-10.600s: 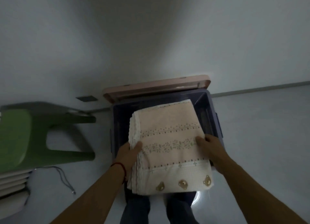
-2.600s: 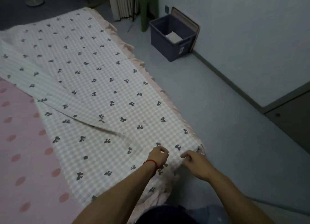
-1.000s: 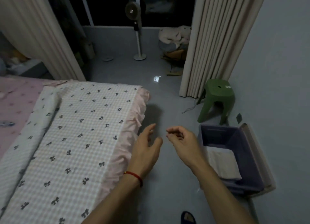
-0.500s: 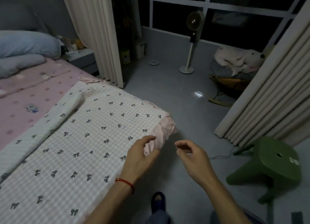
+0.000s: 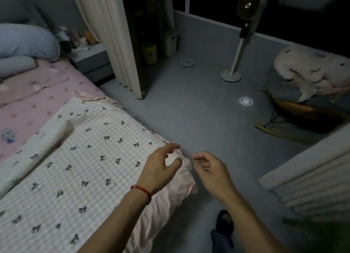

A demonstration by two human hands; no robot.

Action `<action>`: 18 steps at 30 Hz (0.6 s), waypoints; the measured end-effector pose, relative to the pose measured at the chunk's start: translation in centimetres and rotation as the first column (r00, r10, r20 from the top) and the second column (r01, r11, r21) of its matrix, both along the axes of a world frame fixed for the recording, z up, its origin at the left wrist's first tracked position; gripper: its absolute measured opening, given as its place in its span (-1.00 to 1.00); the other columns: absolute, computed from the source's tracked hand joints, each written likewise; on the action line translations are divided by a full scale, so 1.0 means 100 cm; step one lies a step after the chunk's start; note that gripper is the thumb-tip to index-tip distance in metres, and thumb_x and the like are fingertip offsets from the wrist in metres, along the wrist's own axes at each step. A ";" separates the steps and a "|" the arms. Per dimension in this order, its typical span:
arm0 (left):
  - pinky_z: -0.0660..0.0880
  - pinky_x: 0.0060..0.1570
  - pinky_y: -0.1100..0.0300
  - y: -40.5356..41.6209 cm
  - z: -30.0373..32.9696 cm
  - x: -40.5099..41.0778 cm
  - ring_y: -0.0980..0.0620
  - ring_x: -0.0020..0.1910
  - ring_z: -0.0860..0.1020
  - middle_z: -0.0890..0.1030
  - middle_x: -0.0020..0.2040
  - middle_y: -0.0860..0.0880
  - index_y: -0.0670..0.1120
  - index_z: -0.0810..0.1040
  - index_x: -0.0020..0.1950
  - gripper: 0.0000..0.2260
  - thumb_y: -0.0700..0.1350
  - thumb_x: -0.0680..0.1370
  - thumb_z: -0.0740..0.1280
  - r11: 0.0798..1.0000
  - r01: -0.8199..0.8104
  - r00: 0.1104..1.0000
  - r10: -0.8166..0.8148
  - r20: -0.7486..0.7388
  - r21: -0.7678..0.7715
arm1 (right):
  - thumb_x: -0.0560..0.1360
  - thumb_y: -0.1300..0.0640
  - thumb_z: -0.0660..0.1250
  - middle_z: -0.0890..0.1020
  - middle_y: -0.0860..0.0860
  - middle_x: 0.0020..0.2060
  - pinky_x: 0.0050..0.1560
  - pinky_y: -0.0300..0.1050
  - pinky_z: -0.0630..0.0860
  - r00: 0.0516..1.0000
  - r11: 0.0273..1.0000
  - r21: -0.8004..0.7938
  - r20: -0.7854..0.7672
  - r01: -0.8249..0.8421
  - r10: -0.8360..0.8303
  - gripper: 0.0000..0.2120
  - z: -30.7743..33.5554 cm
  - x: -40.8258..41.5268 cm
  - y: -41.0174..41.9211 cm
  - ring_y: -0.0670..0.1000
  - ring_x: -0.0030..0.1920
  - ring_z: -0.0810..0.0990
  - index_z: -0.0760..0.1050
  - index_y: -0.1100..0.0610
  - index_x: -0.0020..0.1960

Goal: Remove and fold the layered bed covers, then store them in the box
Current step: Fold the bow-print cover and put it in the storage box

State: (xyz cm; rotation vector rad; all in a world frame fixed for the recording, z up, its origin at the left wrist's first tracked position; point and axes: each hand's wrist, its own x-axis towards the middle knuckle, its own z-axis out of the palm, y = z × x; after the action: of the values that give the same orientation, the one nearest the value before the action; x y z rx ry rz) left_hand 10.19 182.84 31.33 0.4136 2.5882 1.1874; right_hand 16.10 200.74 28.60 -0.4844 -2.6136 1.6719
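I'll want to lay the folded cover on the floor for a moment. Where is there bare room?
Bare floor runs between the checked cover on the bed's edge and the fan stand. Crowded spots: the rocking chair piled with plush at right, and clutter by the curtain.

Bare grey floor (image 5: 198, 110) lies open beyond the corner of the checked cover (image 5: 91, 158), with nothing between. A standing fan (image 5: 240, 44), a round disc (image 5: 187, 62), a cream curtain (image 5: 113, 44) and a pile of bedding (image 5: 310, 76) stand well apart.
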 end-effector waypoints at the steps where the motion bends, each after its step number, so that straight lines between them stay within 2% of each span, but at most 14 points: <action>1: 0.50 0.16 0.25 0.010 -0.003 -0.018 0.18 0.13 0.53 0.56 0.20 0.17 0.13 0.51 0.35 -0.68 0.02 0.59 0.33 1.000 0.002 1.000 -0.001 0.030 -0.023 | 0.59 0.17 0.36 0.65 -0.22 -0.04 -0.09 -0.45 0.51 0.998 0.998 -0.005 0.020 -0.055 0.055 -0.88 -0.007 -0.026 0.017 -0.28 -0.06 0.61 0.60 -0.02 0.06; 4: 0.57 0.12 0.16 0.035 -0.007 -0.057 0.08 0.19 0.57 0.59 0.22 0.08 0.14 0.50 0.34 -0.69 0.08 0.59 0.33 0.992 -0.090 0.987 0.101 0.128 -0.087 | 0.57 0.16 0.35 0.63 -0.18 -0.03 -0.05 -0.38 0.49 0.972 0.979 0.017 0.126 -0.202 0.198 -0.86 -0.016 -0.093 0.063 -0.16 0.02 0.63 0.55 -0.05 0.08; 7: 0.48 0.10 0.24 0.056 0.005 -0.090 0.06 0.23 0.54 0.58 0.24 0.07 0.13 0.49 0.35 -0.68 0.10 0.60 0.32 0.955 -0.262 0.952 0.279 0.128 -0.137 | 0.58 0.11 0.36 0.62 -0.13 0.05 0.03 -0.30 0.50 0.917 0.931 0.019 0.179 -0.365 0.356 -0.84 -0.008 -0.162 0.097 -0.09 0.09 0.63 0.53 -0.04 0.14; 10: 0.51 0.14 0.18 0.057 0.013 -0.118 0.08 0.22 0.55 0.60 0.22 0.10 0.16 0.52 0.31 -0.71 0.10 0.59 0.33 0.893 -0.430 0.887 0.445 0.124 -0.129 | 0.58 0.04 0.34 0.61 -0.12 0.14 0.17 -0.15 0.54 0.854 0.865 0.028 0.176 -0.501 0.489 -0.79 0.008 -0.227 0.100 -0.08 0.14 0.61 0.51 -0.06 0.20; 13: 0.53 0.15 0.13 0.053 0.006 -0.155 0.12 0.19 0.55 0.61 0.19 0.10 0.17 0.54 0.28 -0.73 0.09 0.58 0.35 0.781 -0.614 0.771 0.624 0.128 -0.112 | 0.58 0.02 0.33 0.59 -0.18 0.12 0.12 -0.16 0.55 0.751 0.761 -0.006 0.153 -0.649 0.642 -0.83 0.015 -0.296 0.087 -0.16 0.12 0.60 0.51 -0.13 0.16; 16: 0.43 -0.02 0.31 0.052 -0.007 -0.189 0.25 0.05 0.53 0.61 0.19 0.11 0.18 0.59 0.22 -0.78 0.07 0.57 0.37 0.680 -0.729 0.669 0.731 0.133 -0.072 | 0.58 0.03 0.34 0.58 -0.25 0.05 0.03 -0.21 0.57 0.663 0.674 -0.005 0.175 -0.738 0.728 -0.86 0.005 -0.347 0.077 -0.23 0.04 0.58 0.48 -0.20 0.08; 18: 0.43 -0.05 0.34 0.049 -0.023 -0.217 0.20 0.09 0.58 0.60 0.22 0.10 0.18 0.60 0.22 -0.77 0.07 0.56 0.38 0.614 -0.788 0.602 0.784 0.151 -0.042 | 0.59 0.04 0.34 0.59 -0.24 0.05 0.05 -0.18 0.59 0.598 0.612 0.010 0.222 -0.791 0.770 -0.85 -0.010 -0.381 0.070 -0.21 0.04 0.58 0.48 -0.18 0.11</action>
State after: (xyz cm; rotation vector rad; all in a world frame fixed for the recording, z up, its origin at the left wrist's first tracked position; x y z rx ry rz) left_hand -11.54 187.72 28.99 -0.9203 2.6443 1.4026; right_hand -21.99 207.69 27.62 0.6883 -3.3141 1.6430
